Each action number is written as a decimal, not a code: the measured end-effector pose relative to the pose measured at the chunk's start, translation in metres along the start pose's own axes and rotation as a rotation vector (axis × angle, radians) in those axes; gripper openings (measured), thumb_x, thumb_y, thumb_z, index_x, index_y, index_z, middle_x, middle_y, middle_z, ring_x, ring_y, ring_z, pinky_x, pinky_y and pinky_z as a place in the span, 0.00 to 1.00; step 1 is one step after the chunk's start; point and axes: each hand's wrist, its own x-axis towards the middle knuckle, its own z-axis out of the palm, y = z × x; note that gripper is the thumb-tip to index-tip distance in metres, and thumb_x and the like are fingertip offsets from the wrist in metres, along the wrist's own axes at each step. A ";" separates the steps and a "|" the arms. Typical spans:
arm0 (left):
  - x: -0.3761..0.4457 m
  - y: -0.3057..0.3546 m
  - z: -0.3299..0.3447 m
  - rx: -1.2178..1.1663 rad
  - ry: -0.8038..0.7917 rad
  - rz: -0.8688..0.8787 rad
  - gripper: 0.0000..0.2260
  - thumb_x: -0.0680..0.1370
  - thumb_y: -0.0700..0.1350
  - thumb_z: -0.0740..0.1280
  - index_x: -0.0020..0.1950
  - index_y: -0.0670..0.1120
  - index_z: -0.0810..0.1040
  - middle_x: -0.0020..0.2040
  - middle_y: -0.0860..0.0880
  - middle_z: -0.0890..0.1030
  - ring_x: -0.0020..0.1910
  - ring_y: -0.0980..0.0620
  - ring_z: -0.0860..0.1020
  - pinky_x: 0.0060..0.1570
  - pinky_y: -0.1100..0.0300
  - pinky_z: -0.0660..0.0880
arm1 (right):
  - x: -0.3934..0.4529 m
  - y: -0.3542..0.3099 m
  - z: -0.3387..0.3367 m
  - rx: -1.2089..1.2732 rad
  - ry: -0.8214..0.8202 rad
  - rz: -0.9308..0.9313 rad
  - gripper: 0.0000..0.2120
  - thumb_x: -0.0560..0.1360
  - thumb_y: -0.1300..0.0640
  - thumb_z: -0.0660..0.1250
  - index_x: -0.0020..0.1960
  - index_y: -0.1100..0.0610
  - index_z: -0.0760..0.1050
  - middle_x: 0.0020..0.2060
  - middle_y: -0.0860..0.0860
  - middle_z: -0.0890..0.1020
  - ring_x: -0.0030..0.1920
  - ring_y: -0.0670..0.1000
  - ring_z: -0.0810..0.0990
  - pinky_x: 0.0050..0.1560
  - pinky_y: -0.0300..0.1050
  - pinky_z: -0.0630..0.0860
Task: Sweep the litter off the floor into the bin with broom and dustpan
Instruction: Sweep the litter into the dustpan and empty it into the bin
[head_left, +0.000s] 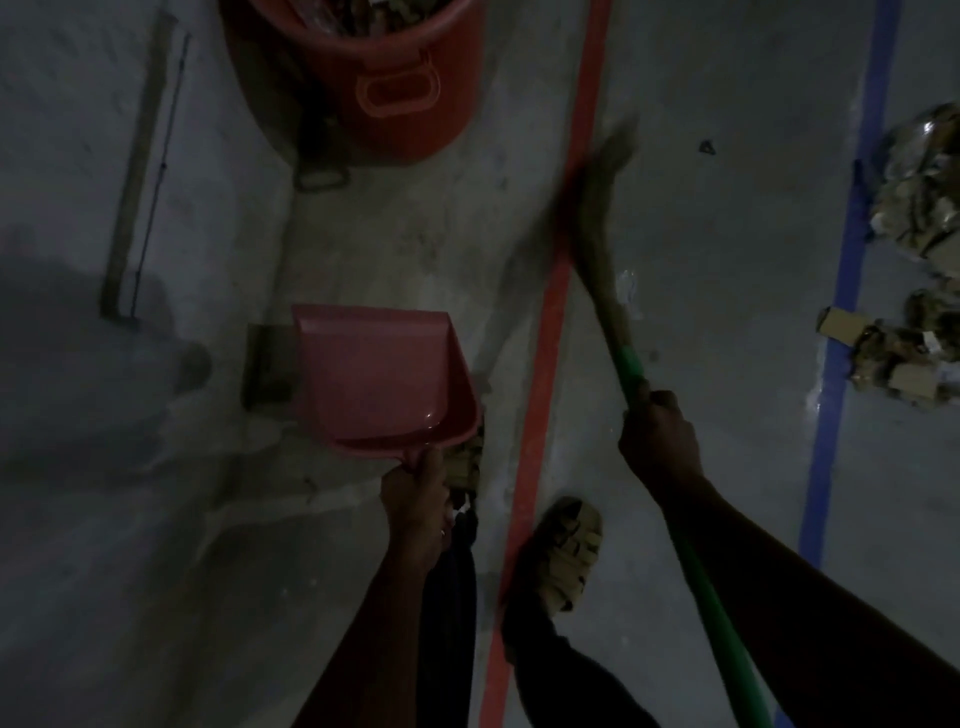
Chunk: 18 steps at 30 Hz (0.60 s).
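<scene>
L hand (415, 493) grips dustpan (384, 374) handle, R hand (660, 431) clamped on broom (605, 228) nr bin (363, 78)

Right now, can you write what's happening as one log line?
left hand holds empty dustpan | right hand grips broom | litter on floor, right | bin ahead

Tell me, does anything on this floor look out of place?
Yes. Crumpled litter lies in a loose pile at the right edge, across the blue line, far from the red bin. A long stick lies loose at left.
</scene>
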 end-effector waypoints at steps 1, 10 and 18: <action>-0.005 -0.007 -0.001 -0.033 0.022 -0.016 0.22 0.81 0.47 0.67 0.29 0.44 0.65 0.21 0.49 0.68 0.15 0.56 0.64 0.17 0.67 0.58 | -0.004 -0.002 0.003 -0.027 -0.003 -0.090 0.25 0.81 0.58 0.61 0.77 0.58 0.60 0.58 0.61 0.73 0.39 0.62 0.77 0.37 0.52 0.77; -0.022 -0.063 -0.024 -0.105 0.158 -0.097 0.21 0.81 0.47 0.66 0.30 0.42 0.69 0.19 0.50 0.68 0.15 0.55 0.64 0.19 0.66 0.60 | -0.018 -0.018 0.037 -0.293 -0.348 -0.401 0.25 0.81 0.57 0.60 0.77 0.48 0.60 0.59 0.57 0.74 0.47 0.60 0.79 0.42 0.50 0.77; -0.011 -0.079 -0.026 -0.022 0.117 0.028 0.24 0.80 0.47 0.67 0.26 0.43 0.68 0.21 0.45 0.68 0.16 0.52 0.64 0.23 0.65 0.61 | -0.014 0.066 0.017 0.042 -0.054 0.278 0.21 0.81 0.53 0.62 0.71 0.60 0.67 0.55 0.60 0.76 0.49 0.62 0.78 0.48 0.53 0.77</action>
